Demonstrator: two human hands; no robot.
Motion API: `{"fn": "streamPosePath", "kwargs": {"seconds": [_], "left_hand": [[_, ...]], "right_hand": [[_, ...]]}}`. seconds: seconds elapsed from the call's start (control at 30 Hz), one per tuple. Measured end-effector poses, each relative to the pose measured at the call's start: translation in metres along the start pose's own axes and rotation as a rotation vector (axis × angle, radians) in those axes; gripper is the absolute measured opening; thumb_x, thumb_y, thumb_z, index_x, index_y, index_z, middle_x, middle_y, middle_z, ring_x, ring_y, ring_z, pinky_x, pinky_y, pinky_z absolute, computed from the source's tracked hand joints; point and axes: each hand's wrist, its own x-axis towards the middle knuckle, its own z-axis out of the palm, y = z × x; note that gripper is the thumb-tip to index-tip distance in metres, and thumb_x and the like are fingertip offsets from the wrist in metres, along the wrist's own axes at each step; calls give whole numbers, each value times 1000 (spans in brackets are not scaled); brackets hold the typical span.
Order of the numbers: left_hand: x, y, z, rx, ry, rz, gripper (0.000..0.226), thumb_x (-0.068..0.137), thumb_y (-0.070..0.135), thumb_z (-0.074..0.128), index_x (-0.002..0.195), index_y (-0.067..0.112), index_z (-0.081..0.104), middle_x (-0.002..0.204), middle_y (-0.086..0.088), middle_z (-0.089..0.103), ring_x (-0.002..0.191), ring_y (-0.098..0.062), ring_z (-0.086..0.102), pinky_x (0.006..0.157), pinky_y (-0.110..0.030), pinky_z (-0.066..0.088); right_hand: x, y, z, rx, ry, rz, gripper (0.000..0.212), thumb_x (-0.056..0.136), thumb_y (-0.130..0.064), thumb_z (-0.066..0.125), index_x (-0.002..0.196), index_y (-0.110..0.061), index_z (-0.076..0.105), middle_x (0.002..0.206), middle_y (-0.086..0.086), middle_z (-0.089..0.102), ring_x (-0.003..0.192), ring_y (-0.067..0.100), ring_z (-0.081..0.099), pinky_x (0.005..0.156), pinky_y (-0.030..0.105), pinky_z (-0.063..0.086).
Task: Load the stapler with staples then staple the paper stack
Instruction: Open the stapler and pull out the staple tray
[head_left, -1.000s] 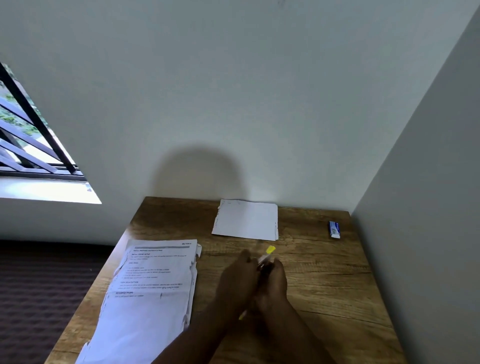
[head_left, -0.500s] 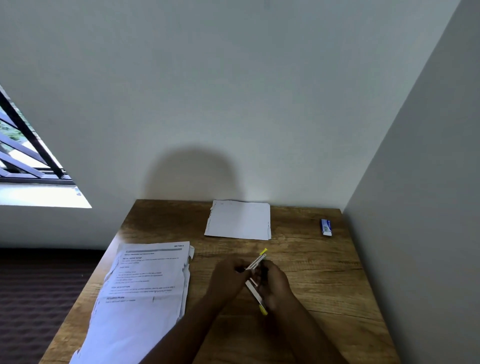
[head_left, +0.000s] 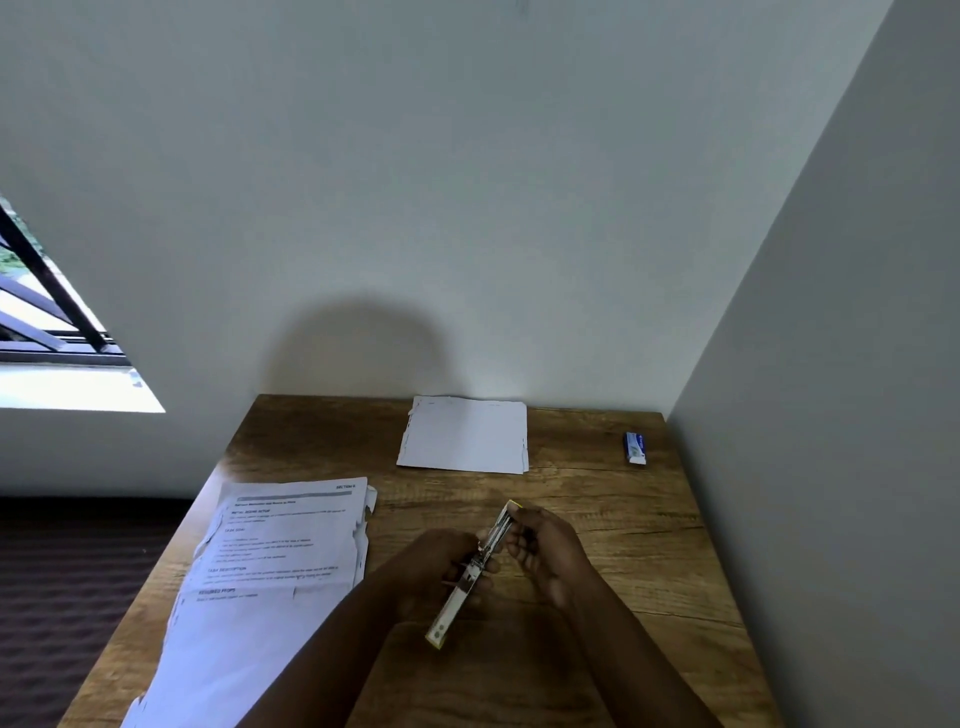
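Above the brown wooden table (head_left: 597, 525), the left hand (head_left: 441, 564) and right hand (head_left: 548, 545) both grip the slim yellow-tipped metal stapler (head_left: 474, 571), swung fully open; printed white paper stack (head_left: 270, 561) lies just left

The stapler (head_left: 470, 574) is white with yellow ends, the table (head_left: 623, 545) brown wood-grain, the small box (head_left: 634, 447) blue and white

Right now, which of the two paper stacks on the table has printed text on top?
The near-left paper stack, lying beside the left hand. Its top sheet carries printed lines and headings; the far paper stack by the wall shows blank white.
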Motion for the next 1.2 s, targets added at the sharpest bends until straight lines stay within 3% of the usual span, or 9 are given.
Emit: {"fn": "streamPosePath", "kwargs": {"seconds": [0.13, 0.27, 0.43, 0.57, 0.67, 0.87, 1.0, 1.1, 1.2], "left_hand": [[2, -9, -6, -42, -122, 38, 54, 87, 53, 61, 104, 2, 68, 88, -13, 71, 69, -20, 68, 62, -31, 58], [5, -16, -8, 42, 26, 143, 46, 65, 47, 82, 89, 8, 76, 83, -16, 72, 61, -20, 66, 55, -33, 56], [10, -19, -9, 167, 116, 144, 42, 76, 46, 73, 88, 6, 72, 75, -13, 72, 56, -16, 64, 48, -26, 50], [13, -17, -4, 442, 121, 198, 37, 75, 42, 77, 97, 14, 67, 83, -3, 69, 59, -11, 63, 45, -22, 49], [21, -16, 2, 760, 182, 278, 26, 74, 23, 80, 94, 18, 65, 94, -1, 70, 67, -9, 65, 56, -28, 54], [32, -17, 20, 1231, 224, 342, 16, 74, 29, 73, 89, 23, 70, 94, 8, 69, 86, -10, 63, 73, -30, 51], [36, -19, 25, 1307, 184, 320, 11, 75, 28, 70, 85, 25, 68, 87, 13, 60, 87, -10, 62, 70, -26, 47], [40, -19, 26, 1298, 157, 292, 14, 74, 29, 73, 86, 25, 68, 90, 15, 56, 90, -10, 61, 72, -26, 48], [46, -15, 25, 1313, 60, 186, 28, 69, 34, 80, 91, 25, 67, 95, 12, 59, 96, -13, 60, 76, -30, 49]], "right_hand": [[-6, -1, -2, 0, 12, 4, 8, 87, -11, 63, 82, -5, 64, 58, 2, 64, 54, 11, 60, 50, 21, 51], [-12, 0, -7, -59, -59, 28, 4, 87, -7, 64, 90, -6, 62, 68, 7, 69, 64, 16, 65, 58, 24, 54], [-13, 2, -12, -121, -86, 32, 11, 87, -1, 61, 95, -9, 61, 80, 12, 72, 71, 21, 68, 63, 28, 55], [-13, 2, -20, -223, 4, 67, 12, 93, -11, 53, 99, -6, 63, 70, 11, 70, 62, 17, 67, 55, 25, 54], [-16, 6, -30, -350, 57, 80, 11, 90, -14, 57, 89, -6, 65, 70, 10, 72, 57, 15, 67, 51, 24, 53], [-21, 5, -43, -574, 106, 102, 12, 86, -14, 57, 81, -6, 63, 64, 13, 70, 49, 17, 64, 47, 22, 49], [-20, 2, -47, -942, 89, 61, 18, 83, -24, 66, 76, -8, 60, 61, 10, 66, 43, 13, 58, 44, 22, 45], [-18, -2, -48, -1236, 119, -26, 28, 77, -38, 72, 74, -12, 60, 79, 13, 72, 62, 18, 64, 63, 28, 51], [-16, -3, -53, -1110, 153, -73, 31, 81, -41, 69, 71, -16, 54, 73, 9, 69, 59, 15, 61, 64, 28, 47]]}}
